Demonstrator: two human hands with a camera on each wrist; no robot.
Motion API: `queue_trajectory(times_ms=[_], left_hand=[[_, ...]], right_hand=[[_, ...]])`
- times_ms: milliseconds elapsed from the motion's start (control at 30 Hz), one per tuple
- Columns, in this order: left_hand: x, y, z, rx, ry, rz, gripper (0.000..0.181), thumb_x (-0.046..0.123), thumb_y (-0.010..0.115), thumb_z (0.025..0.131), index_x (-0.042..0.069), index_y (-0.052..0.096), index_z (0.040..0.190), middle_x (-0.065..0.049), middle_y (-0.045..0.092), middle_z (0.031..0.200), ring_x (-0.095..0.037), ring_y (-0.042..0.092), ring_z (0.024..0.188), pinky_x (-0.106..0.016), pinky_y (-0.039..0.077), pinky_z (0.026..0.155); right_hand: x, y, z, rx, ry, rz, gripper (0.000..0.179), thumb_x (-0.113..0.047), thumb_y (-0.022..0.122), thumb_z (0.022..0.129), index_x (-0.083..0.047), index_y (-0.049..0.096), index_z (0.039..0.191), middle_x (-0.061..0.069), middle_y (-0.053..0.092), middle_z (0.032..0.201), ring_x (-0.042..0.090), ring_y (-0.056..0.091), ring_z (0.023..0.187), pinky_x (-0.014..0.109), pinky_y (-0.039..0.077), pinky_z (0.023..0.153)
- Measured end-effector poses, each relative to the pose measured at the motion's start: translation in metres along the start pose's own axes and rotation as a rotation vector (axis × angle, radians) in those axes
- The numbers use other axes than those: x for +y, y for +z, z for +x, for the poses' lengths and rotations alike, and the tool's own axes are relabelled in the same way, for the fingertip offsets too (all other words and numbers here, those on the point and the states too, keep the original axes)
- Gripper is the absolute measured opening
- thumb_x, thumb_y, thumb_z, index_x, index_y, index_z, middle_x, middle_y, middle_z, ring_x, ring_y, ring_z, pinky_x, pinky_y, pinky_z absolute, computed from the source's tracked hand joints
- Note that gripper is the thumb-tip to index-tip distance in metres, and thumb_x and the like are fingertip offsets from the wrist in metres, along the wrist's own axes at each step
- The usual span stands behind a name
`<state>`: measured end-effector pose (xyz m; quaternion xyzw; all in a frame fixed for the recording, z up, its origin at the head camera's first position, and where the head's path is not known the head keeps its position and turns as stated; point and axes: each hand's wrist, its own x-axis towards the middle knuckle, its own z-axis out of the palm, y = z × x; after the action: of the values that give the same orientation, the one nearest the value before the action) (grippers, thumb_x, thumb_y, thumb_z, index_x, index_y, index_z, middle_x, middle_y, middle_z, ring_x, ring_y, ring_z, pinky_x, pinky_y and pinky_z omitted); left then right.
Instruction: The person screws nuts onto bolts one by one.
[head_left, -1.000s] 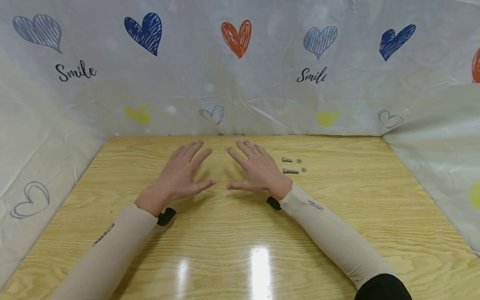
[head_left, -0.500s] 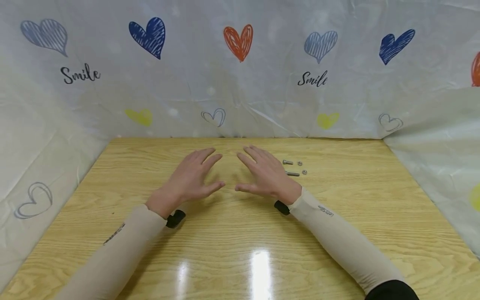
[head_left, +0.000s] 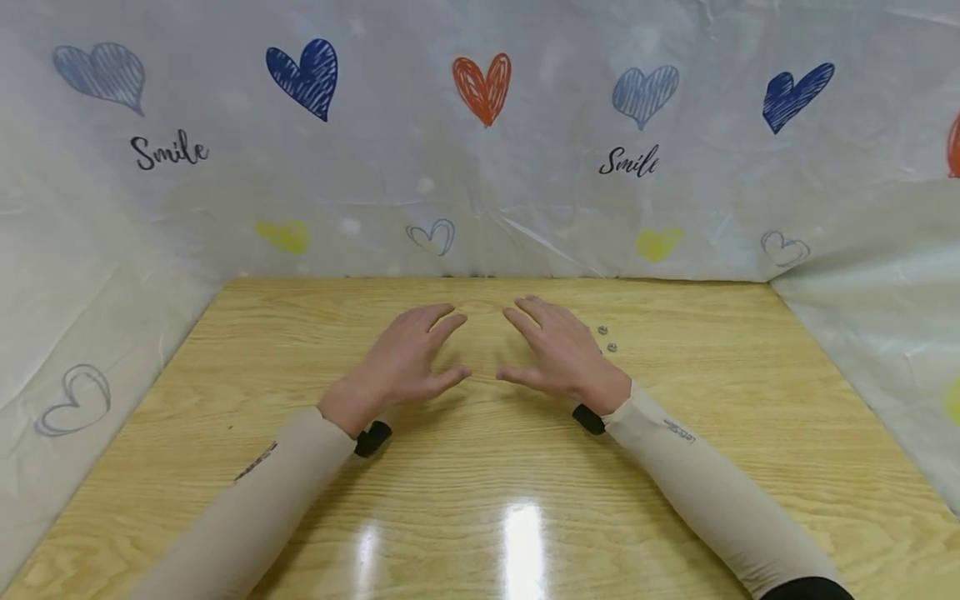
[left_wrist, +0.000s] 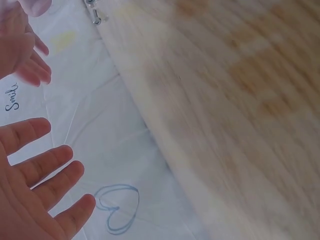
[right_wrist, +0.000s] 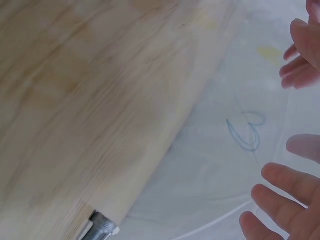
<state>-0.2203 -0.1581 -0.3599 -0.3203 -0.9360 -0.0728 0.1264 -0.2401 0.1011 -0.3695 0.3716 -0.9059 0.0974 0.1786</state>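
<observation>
My left hand [head_left: 405,354] hovers over the middle of the wooden table, fingers spread, holding nothing. Facing it across a small gap is my right hand [head_left: 558,350], also with spread fingers and nothing held. Just beyond the right hand lie two small hex nuts, one farther back [head_left: 603,330] and one nearer [head_left: 612,347]. That hand covers nearly all of the two bolts beside them in the head view. A knurled metal bolt head [right_wrist: 101,225] shows at the bottom of the right wrist view. Small metal hardware [left_wrist: 96,19] appears at the top of the left wrist view.
The wood-grain table [head_left: 465,467] ends at a white sheet [head_left: 555,200] printed with hearts and "Smile". The sheet rises along the back and both sides. Black wrist-worn devices sit under the left wrist [head_left: 372,438] and the right wrist [head_left: 588,419].
Both hands have drifted right, staying spread and apart. The right hand now covers the two bolts that were visible earlier; the nuts remain in place. The head view has shifted slightly.
</observation>
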Motion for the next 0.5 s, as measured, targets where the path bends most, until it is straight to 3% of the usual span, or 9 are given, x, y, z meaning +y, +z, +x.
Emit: queue_trajectory(times_ms=[233,500], left_hand=[[0.009,0.003,0.006,0.007,0.015,0.000,0.069,0.050,0.063,0.088,0.007,0.047,0.139,-0.016,0.044,0.141,-0.033,0.042,0.128,-0.050,0.033,0.105],[0.021,0.007,0.012,-0.029,0.021,-0.020,0.069,0.051,0.062,0.089,0.010,0.044,0.141,-0.013,0.043,0.142,-0.031,0.042,0.129,-0.047,0.033,0.106]], right_hand=[[0.004,-0.003,-0.008,0.038,-0.020,-0.007,0.084,-0.064,0.064,0.080,-0.008,0.046,0.140,0.015,0.044,0.142,0.033,0.039,0.132,0.050,0.037,0.102],[0.008,-0.007,-0.018,0.049,-0.014,-0.007,0.083,-0.064,0.065,0.079,-0.007,0.048,0.138,0.014,0.048,0.138,0.033,0.045,0.128,0.050,0.041,0.098]])
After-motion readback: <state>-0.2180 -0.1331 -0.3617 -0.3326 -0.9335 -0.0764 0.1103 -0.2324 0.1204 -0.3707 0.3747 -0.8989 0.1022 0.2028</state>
